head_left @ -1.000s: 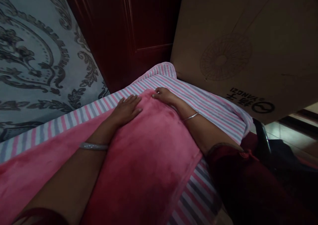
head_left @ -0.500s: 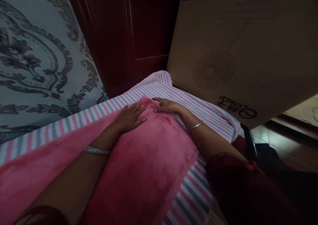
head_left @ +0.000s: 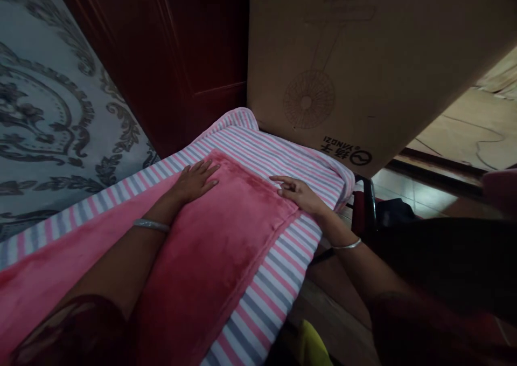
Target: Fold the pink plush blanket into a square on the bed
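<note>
A plush pink fabric piece (head_left: 218, 236) lies spread over a cloth with pink, grey and white stripes (head_left: 278, 263). My left hand (head_left: 193, 181) rests flat on the pink fabric close to its far edge, fingers stretched out. At the fabric's far right edge is my right hand (head_left: 301, 194), its fingers loosely extended and partly bent, touching or just above the edge. Neither hand shows anything gripped. Each wrist wears a silver bangle.
Beyond the striped cloth stands a large cardboard box (head_left: 383, 59) with a fan drawing. A dark red door (head_left: 194, 37) and patterned wallpaper (head_left: 48, 123) are at the left. Something yellow (head_left: 313, 347) shows below the cloth, near a tiled floor.
My right hand has moved rightward along the fabric's far edge, away from my left hand. The pink fabric's far edge now lies straighter and flatter. The camera view has shifted right.
</note>
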Motion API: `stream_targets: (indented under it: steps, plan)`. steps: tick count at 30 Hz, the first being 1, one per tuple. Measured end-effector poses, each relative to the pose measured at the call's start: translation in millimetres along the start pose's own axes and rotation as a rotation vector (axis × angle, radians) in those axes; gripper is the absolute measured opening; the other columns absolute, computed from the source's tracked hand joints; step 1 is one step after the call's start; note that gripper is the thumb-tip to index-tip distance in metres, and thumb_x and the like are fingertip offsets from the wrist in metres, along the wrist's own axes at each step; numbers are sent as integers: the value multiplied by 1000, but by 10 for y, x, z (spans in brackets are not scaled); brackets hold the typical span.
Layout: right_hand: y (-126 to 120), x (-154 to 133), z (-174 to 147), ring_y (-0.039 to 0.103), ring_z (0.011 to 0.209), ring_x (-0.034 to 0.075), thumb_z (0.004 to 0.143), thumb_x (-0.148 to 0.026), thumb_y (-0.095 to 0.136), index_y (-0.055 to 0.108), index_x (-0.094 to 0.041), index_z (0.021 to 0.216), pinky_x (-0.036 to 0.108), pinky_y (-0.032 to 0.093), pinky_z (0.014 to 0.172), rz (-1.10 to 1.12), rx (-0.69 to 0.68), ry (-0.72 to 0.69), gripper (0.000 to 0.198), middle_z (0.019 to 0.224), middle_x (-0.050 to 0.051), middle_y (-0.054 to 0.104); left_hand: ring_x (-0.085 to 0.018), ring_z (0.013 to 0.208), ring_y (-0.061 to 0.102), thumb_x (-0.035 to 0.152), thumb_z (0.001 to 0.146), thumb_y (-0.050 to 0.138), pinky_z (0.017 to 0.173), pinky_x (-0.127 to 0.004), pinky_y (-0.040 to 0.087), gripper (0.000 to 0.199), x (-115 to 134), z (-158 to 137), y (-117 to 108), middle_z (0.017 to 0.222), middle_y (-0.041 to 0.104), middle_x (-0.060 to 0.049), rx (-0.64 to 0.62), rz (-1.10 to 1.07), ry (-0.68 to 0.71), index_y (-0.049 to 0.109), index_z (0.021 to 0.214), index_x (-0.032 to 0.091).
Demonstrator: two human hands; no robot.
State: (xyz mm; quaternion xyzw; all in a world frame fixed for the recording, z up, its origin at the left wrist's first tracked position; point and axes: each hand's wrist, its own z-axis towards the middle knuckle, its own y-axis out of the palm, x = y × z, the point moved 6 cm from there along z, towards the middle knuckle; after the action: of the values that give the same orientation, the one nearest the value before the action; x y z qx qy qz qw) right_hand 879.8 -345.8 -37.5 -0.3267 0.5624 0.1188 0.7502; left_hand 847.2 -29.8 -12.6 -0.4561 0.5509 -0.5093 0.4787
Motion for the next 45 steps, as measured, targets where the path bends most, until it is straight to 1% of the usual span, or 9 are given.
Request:
stream_targets:
  steps: [4, 8, 12, 16, 21, 26, 30, 41, 45]
  plan:
    - [11, 53, 13, 41, 60, 13, 83, -53, 66, 68, -16, 130, 26, 34, 60, 166, 100, 0, 60, 66, -5, 47, -37, 145, 42, 36, 104, 42, 116, -60, 30, 51, 302, -138, -337, 157, 48, -20, 44, 42, -39, 50, 150, 15]
    - [-6, 31, 32, 55, 79, 18, 83, -56, 62, 73, -18, 119, 30, 44, 74, 137, 138, -39, 54, 85, 2, 65, -26, 109, 64, 29, 103, 43, 102, -42, 45, 33, 1042, -438, -643, 114, 70, -17, 158, -69, 59, 69, 110, 10]
    - [-34, -2, 15, 53, 73, 18, 88, -59, 53, 76, -14, 115, 31, 44, 73, 126, 164, -76, 58, 75, 1, 62, -23, 99, 66, 47, 91, 68, 88, -33, 51, 39, 1823, -660, -521, 111, 69, -9, 116, -165, 165, 64, 115, 16]
    - [-38, -12, 6, 50, 70, 17, 88, -65, 51, 77, -12, 112, 31, 43, 71, 146, 191, -91, 64, 71, 0, 58, -25, 106, 65, 36, 99, 57, 92, -35, 51, 23, 2167, -637, -328, 114, 68, -11, 84, -232, 158, 64, 110, 17]
    - [-10, 26, 23, 48, 69, 16, 84, -74, 55, 79, -14, 104, 30, 41, 68, 221, 202, -83, 67, 69, -1, 54, -20, 104, 65, 24, 105, 42, 90, -31, 51, 25, 2240, -526, -255, 109, 67, -8, 88, -266, 122, 66, 106, 19]
    - [24, 89, 55, 45, 63, 14, 78, -80, 58, 78, -13, 103, 28, 37, 62, 345, 177, -55, 74, 66, -2, 51, -22, 102, 65, 22, 102, 49, 87, -32, 52, 18, 2312, -554, -215, 108, 67, -9, 53, -215, 147, 67, 103, 17]
    - [-7, 39, 30, 54, 74, 17, 79, -77, 60, 78, -15, 104, 29, 44, 71, 262, 176, -92, 69, 73, 0, 61, -22, 103, 64, 24, 98, 56, 90, -34, 52, 15, 2288, -780, -338, 111, 67, -9, 130, -277, 241, 66, 108, 18]
    - [-22, -22, -13, 64, 116, 26, 86, -68, 59, 76, -19, 114, 39, 46, 106, 73, 137, -93, 59, 121, 9, 74, -32, 115, 62, 35, 97, 54, 98, -46, 53, 37, 1666, -2593, -167, 124, 67, -15, 314, -21, 62, 63, 129, 19]
    - [-28, -31, 22, 66, 110, 27, 90, -55, 67, 67, -20, 137, 40, 48, 102, -154, 79, 49, 58, 121, 11, 74, -32, 116, 65, 31, 100, 44, 97, -46, 53, 38, 1483, -3128, -56, 124, 70, -16, 316, 84, -28, 67, 129, 19]
